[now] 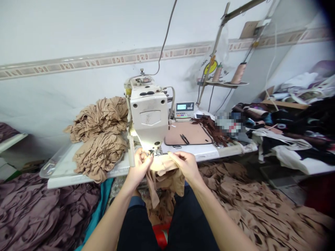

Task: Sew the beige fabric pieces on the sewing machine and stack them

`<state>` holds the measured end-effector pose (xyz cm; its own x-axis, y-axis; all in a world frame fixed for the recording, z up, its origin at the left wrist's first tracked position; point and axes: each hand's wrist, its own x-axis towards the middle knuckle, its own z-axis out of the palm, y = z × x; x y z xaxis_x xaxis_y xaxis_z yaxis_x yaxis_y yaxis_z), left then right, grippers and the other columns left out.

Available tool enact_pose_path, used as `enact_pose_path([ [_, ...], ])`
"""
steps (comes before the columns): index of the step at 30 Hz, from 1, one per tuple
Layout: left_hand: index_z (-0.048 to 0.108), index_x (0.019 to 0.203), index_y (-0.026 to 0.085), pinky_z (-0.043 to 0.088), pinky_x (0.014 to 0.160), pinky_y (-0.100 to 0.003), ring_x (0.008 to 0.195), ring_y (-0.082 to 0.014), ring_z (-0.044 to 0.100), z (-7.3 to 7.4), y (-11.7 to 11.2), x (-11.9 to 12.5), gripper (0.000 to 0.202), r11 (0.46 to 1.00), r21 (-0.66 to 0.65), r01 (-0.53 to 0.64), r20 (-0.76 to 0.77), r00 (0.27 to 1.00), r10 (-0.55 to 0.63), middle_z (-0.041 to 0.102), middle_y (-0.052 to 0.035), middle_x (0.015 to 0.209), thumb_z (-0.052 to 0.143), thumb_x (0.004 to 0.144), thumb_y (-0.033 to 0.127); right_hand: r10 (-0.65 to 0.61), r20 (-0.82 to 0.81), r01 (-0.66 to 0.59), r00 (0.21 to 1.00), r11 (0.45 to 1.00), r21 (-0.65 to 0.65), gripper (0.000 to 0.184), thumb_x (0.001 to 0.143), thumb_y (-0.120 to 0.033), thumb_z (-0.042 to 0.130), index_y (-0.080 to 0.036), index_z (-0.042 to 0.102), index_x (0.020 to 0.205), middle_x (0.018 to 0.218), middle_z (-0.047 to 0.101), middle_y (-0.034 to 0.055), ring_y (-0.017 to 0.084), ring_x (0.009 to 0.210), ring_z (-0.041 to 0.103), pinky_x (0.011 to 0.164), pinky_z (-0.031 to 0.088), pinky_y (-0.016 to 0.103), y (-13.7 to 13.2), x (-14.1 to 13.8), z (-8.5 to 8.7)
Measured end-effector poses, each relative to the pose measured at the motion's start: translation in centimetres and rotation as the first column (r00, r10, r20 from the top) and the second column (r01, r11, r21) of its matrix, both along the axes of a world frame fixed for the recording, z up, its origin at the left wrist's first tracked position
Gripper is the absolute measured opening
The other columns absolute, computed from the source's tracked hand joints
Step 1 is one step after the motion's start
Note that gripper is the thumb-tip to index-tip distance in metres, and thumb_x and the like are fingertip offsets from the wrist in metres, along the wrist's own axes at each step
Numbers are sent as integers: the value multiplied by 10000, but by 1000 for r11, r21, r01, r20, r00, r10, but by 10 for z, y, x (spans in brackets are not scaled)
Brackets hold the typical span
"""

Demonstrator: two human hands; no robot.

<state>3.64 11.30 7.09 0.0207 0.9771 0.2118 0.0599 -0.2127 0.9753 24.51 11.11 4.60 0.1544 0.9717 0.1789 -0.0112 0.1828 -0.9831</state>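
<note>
- Tan fabric [162, 163] stretches left to right along the tabletop's [204, 151] front edge, under the sewing machine [149, 115], its tail hanging into your lap.
- Fingers of your left hand [138, 167] pinch its left end.
- Fingers of your right hand [186, 164] grip its right end.

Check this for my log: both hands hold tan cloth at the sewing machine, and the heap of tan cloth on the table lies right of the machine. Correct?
No. The head view shows the heap left of the sewing machine. The left hand and right hand do hold tan cloth at the machine.
</note>
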Motion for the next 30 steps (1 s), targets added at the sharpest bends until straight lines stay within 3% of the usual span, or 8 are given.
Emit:
enact_pose_path([
  [5,540,968,211,420,602,-210,601,-109,503,0,-8,4,419,998,-57,27,121,992,-20,512,78,672,807,875,520,34,-26,-35,999,999,-27,467,846,-583,809,-155,728,677,642,636,5,168,633,556,615,428,278,-2,-1,-13],
  [9,580,982,206,378,522,-200,561,-112,518,-23,-32,-6,481,986,-156,-61,90,993,75,578,57,672,724,905,658,-20,24,21,1000,999,-48,511,832,-668,796,-158,787,804,770,743,66,226,722,647,687,507,323,-20,4,-47],
  [11,628,922,188,324,463,-200,490,-94,452,-38,-43,-18,545,972,-235,-22,32,999,30,551,62,627,708,881,725,-94,47,95,994,995,-24,513,841,-677,788,-165,804,886,865,772,99,256,787,677,723,535,346,-36,5,-63],
  [14,688,867,163,332,457,-202,465,-88,441,-50,-51,-44,565,944,-326,53,14,999,-51,554,57,596,784,815,718,-95,74,94,993,995,18,483,933,-640,718,-183,775,785,788,726,82,235,732,650,661,511,325,-62,-1,-77],
  [18,719,878,167,509,648,-246,652,-156,638,-41,-38,-76,477,971,-221,-96,40,993,107,699,-9,724,884,762,598,145,58,-147,988,989,20,516,988,-601,674,-176,777,715,785,722,84,230,752,678,686,527,320,-81,-28,-72],
  [22,760,864,172,528,738,-262,766,-187,672,-30,-24,-81,380,982,-42,-182,-106,979,177,747,-36,806,863,806,534,336,-36,-337,941,939,-67,435,929,-576,774,-181,822,1104,1049,799,107,287,1012,743,910,587,376,-76,-57,-58],
  [25,758,801,171,512,681,-257,711,-189,646,-35,-29,-69,406,988,-40,-147,-180,974,137,720,-33,738,807,854,571,333,-89,-339,939,939,-56,502,911,-593,788,-179,776,1195,1098,804,111,304,1062,742,945,599,401,-71,-71,-49],
  [30,737,794,153,464,623,-239,647,-160,579,-66,-56,-54,520,985,-173,-8,-81,997,-6,673,-28,710,727,895,663,205,-105,-210,973,977,-39,488,944,-642,719,-178,761,1088,936,758,76,225,803,691,675,566,292,-85,-70,-37],
])
